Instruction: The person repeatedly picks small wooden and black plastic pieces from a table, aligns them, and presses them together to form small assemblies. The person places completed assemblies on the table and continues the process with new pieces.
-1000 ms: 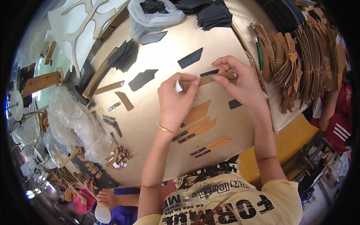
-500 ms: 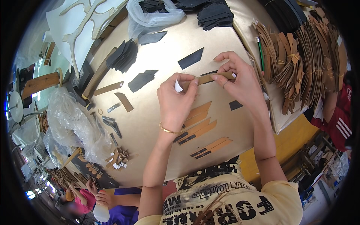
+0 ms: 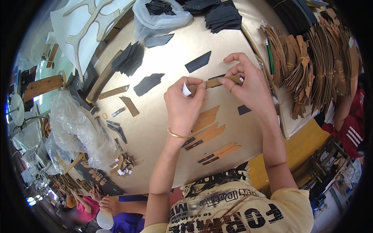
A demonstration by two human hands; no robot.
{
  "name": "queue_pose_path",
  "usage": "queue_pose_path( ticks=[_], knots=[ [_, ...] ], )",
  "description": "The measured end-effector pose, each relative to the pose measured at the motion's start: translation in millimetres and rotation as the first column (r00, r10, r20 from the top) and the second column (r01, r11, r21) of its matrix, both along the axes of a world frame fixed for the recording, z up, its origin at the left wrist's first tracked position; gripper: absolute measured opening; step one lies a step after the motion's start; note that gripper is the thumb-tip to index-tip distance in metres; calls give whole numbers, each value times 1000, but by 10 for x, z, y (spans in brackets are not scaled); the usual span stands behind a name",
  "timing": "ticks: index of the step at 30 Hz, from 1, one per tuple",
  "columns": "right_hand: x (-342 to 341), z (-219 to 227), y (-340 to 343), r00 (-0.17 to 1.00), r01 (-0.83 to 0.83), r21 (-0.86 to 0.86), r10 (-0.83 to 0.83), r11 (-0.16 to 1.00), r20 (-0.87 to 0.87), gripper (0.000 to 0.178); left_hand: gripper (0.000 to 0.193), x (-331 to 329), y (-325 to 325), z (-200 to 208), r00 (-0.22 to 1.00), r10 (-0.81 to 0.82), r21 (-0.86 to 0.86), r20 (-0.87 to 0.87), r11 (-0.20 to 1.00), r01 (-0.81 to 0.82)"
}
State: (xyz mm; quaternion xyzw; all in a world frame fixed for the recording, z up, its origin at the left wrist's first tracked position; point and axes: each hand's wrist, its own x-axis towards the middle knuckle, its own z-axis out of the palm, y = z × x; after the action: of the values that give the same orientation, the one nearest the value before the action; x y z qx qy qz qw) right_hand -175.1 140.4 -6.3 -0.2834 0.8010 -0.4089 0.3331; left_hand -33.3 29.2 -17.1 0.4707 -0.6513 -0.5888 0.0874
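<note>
A brown leather strip [image 3: 212, 82] is stretched between my two hands above the table. My left hand [image 3: 182, 101] pinches one end between thumb and fingertips, and a white slip of paper [image 3: 186, 89] sticks out beside those fingers. At the other end, my right hand [image 3: 251, 86] grips the strip with its thumb on top; its index finger is raised. A small white tag [image 3: 241, 79] shows at that end. Behind the strip, a dark edge is partly visible. Below my hands lie several tan strips [image 3: 208, 134] with pointed ends, some black-tipped.
Black cut pieces [image 3: 198, 61] and stacks [image 3: 128, 58] lie on the gold-coloured tabletop [image 3: 163, 112]. A plastic bag [image 3: 161, 21] of black pieces stands at the back. Bundled brown strips [image 3: 320, 54] fill the right side. Co-workers [image 3: 351, 128] sit at right and lower left.
My hands keep nearly the same hold on the strip. The left hand has shifted very slightly, and the white slip has tilted a little.
</note>
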Motion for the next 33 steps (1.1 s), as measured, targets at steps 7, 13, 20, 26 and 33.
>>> queue_pose_path(
  ticks=[7,13,20,26,33],
  knots=[
    [19,9,-21,999,1,-21,-2,1000,-50,41,20,-36,18,12,998,-16,-113,53,993,22],
    [25,45,-18,1000,20,-1,-20,1000,-5,43,26,-57,38,8,997,-42,-192,69,980,54],
    [41,47,74,997,78,27,-77,997,-30,47,20,-74,18,-17,999,2,-126,34,992,2],
    [-21,36,223,978,182,-90,-171,979,118,45,19,-80,29,-8,999,-2,-144,48,990,9],
    [116,2,219,983,134,-101,-145,986,-112,41,19,-95,28,24,998,1,-122,59,992,6]
  ],
)
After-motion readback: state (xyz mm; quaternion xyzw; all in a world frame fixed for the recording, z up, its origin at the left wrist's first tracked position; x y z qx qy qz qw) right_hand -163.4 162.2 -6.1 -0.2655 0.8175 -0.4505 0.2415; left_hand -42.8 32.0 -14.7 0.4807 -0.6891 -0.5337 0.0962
